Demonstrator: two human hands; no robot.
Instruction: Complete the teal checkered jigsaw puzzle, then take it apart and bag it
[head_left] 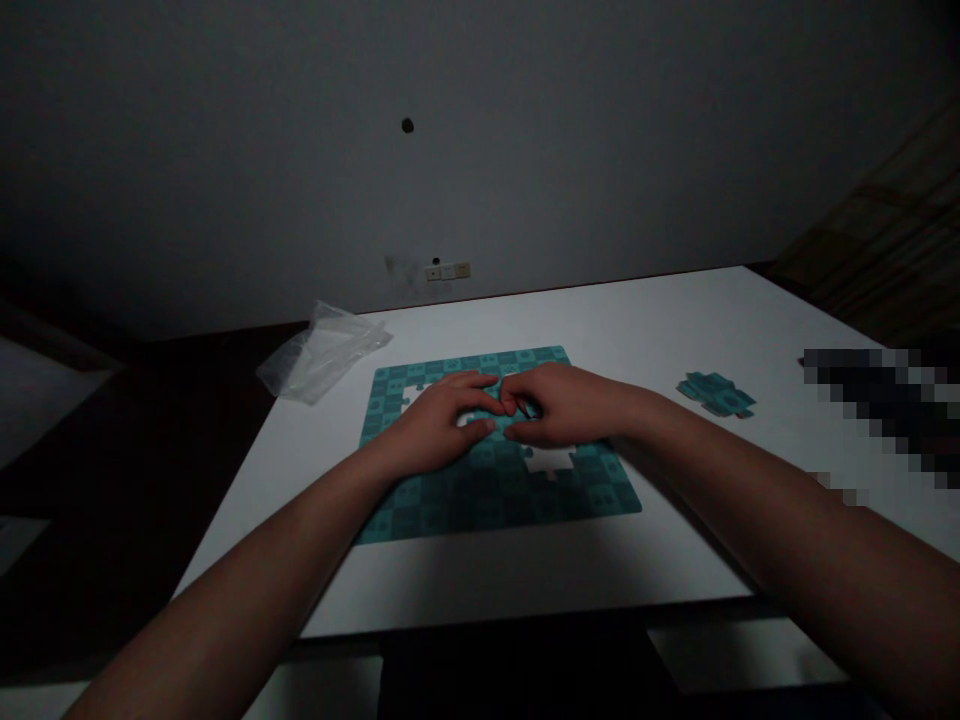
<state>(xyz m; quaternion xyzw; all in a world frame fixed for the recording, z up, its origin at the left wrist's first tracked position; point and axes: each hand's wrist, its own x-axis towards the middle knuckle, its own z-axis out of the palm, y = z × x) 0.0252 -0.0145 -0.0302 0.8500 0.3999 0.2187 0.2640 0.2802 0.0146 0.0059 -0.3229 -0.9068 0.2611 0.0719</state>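
A teal jigsaw puzzle [480, 500] with a checkered pattern lies flat on the white table, with white gaps where pieces are out. My left hand [442, 420] rests over its middle, fingers stretched out and thumb apart, touching the puzzle surface. Facing it, my right hand [559, 405] has its fingers curled down at the puzzle's centre, the thumb low beside them. Whatever lies under those curled fingertips is hidden. One white gap [549, 459] shows just below my right hand, and another [412, 393] lies at the upper left, partly behind my left hand.
Loose teal puzzle pieces [716, 393] sit in a small pile on the right of the table [637, 310]. A crumpled clear plastic bag [322, 355] lies at the far left edge. Behind stands a grey wall with sockets [448, 271]. A pixelated dark area covers the right edge.
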